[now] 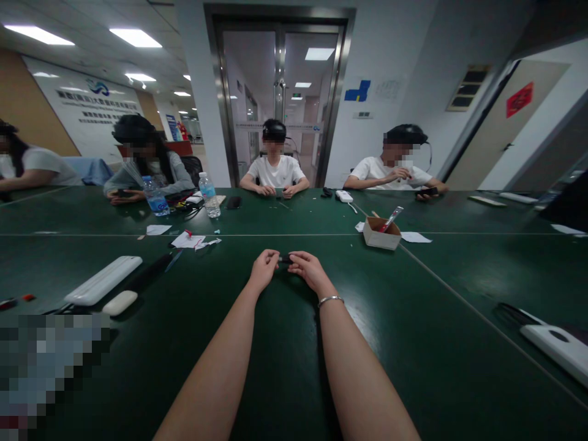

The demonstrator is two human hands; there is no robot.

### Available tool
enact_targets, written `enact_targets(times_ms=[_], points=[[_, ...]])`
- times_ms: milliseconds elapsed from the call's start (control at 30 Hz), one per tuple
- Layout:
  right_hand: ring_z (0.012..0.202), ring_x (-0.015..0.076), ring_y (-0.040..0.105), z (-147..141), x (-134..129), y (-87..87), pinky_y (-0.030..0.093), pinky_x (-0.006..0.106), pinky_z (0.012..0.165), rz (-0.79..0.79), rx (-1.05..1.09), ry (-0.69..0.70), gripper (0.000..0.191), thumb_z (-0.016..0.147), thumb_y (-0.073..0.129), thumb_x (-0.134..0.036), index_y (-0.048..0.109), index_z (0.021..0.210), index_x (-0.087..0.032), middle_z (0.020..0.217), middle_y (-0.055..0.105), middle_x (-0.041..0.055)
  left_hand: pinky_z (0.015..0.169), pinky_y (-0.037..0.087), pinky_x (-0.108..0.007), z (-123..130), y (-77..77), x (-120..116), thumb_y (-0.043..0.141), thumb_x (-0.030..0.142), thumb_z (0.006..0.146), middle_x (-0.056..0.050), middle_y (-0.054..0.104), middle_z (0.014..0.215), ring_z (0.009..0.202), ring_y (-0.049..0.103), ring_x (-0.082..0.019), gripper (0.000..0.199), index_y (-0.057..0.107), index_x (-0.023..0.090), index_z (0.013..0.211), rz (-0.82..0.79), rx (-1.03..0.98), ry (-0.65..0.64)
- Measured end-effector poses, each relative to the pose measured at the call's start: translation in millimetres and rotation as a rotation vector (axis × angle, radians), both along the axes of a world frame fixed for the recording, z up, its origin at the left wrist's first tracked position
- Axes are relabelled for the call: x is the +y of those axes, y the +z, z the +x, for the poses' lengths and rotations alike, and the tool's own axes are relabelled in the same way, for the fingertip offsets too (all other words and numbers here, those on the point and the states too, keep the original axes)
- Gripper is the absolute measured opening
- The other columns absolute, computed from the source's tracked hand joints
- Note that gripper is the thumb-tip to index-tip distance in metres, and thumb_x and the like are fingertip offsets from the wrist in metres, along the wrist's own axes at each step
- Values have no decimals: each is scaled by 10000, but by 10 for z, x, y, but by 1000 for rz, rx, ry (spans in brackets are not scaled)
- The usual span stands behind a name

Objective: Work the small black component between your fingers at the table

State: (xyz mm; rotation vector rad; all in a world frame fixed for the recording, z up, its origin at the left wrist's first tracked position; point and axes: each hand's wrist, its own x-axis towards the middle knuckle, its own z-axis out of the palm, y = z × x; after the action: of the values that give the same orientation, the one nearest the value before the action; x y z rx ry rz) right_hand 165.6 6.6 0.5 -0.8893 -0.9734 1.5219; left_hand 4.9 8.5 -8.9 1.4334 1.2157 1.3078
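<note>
We rest both forearms over the green table [285, 380]; a silver bracelet [331, 299] encircles our right wrist. Ahead, our left hand [265, 269] grasps the left end of a small black object [285, 259] between thumb and fingers. Our right hand [309, 269] grasps its right end. The object is located between the two hands, just above the tabletop; its exact type is too small to tell.

To the left of our left hand we find a white oval case [120, 303] and, beyond it, a long white device [105, 280]. Well to the right of our right hand lies a white device with a dark oval [558, 343].

Beyond our left hand we locate paper scraps [187, 240]; beyond and right of our right hand, an open cardboard box [381, 234] holds a red-and-clear tool [391, 219]. Farther out stand two water bottles [209, 195], left of a black phone [234, 203]. Four seated people [274, 170] occupy the far side, before a metal-framed glass door [250, 79].
</note>
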Motion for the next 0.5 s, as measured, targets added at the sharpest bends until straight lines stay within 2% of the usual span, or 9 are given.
enact_targets(times_ms=[67,200,333,433,500], points=[[565,111,634,0,-3,2,557,245,596,2,-1,0,243,654,762,-209,661,862,-134,661,666,22,528,390,-206,2,21,-15,591,345,764,-2,585,686,582,523,-102,245,615,172,937,8,-11,3],[562,108,631,0,-8,4,558,243,600,4,1,8,236,660,757,-204,656,861,-132,656,660,19,504,362,-206,5,26,-25,545,404,795,11,559,649,533,485,-94,274,613,171,922,-7,-30,0],[557,106,630,-1,-7,3,553,236,591,-3,-9,-1,233,663,753,-200,651,861,-132,651,658,18,548,392,-217,7,8,-9,598,387,748,-18,613,771,613,532,-109,257,625,182,899,10,-28,24],[550,106,626,-2,-4,1,554,243,592,3,-15,-4,229,666,753,-202,653,860,-135,643,656,14,535,383,-228,6,1,7,555,415,773,-5,586,677,536,491,-103,270,623,176,880,-22,-32,36],[554,106,627,-1,-3,0,555,243,596,4,-20,1,233,664,755,-203,655,863,-135,652,660,17,536,380,-220,4,-3,18,577,376,757,-1,577,689,547,493,-99,246,627,180,898,15,-9,45]])
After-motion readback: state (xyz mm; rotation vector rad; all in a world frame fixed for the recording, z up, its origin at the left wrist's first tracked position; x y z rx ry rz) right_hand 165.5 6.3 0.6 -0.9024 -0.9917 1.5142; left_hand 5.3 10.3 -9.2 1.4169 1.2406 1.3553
